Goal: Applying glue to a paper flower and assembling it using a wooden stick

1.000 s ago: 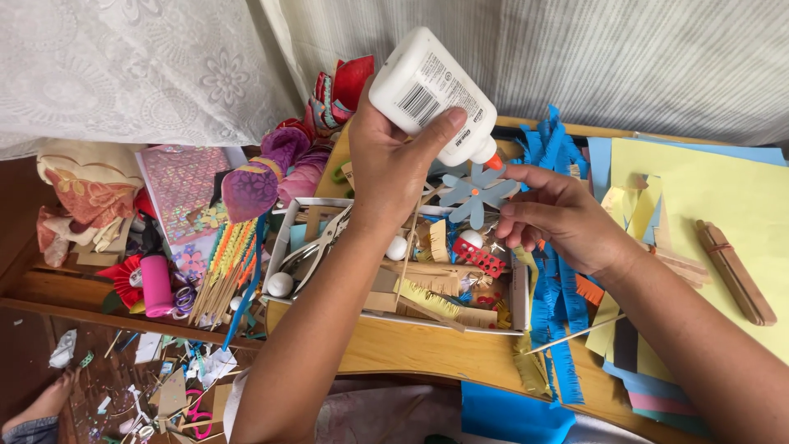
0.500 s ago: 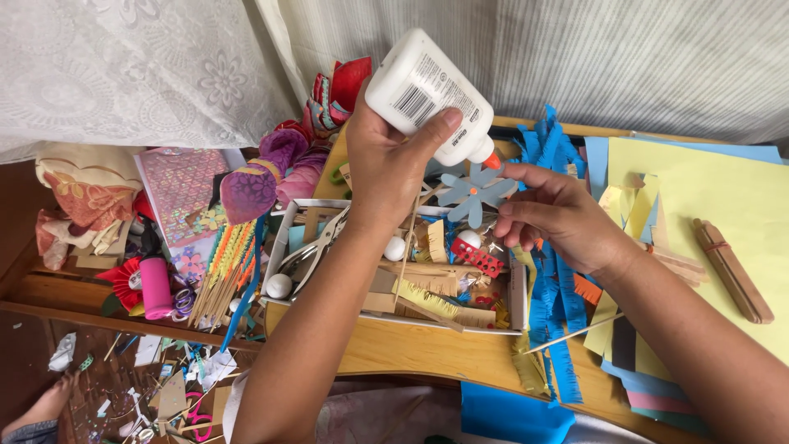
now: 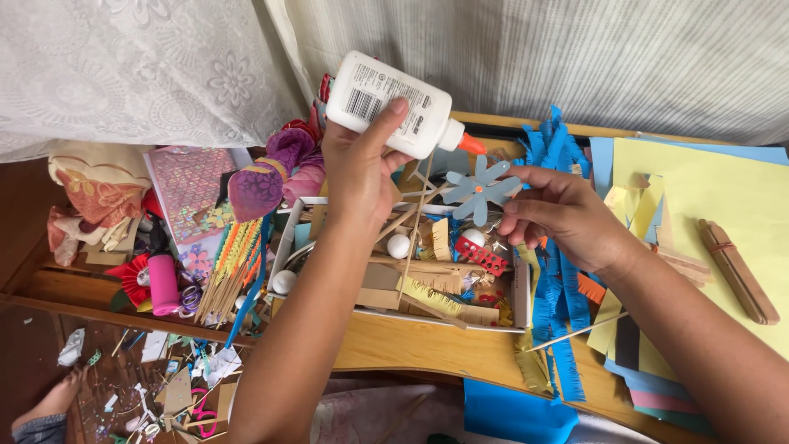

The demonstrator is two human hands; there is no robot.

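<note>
The left hand (image 3: 357, 168) gripped a white glue bottle (image 3: 393, 104), tipped so its orange nozzle pointed at a blue paper flower (image 3: 481, 189) pinched in the right hand (image 3: 563, 218). Both hovered over the white tray (image 3: 520, 296) of craft scraps near the wooden table's (image 3: 427, 349) front edge.

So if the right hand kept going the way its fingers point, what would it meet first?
The right hand points toward the person's left, holding the blue paper flower. Going on, it would likely meet the left hand holding the white glue bottle, though depth is unclear.
</note>
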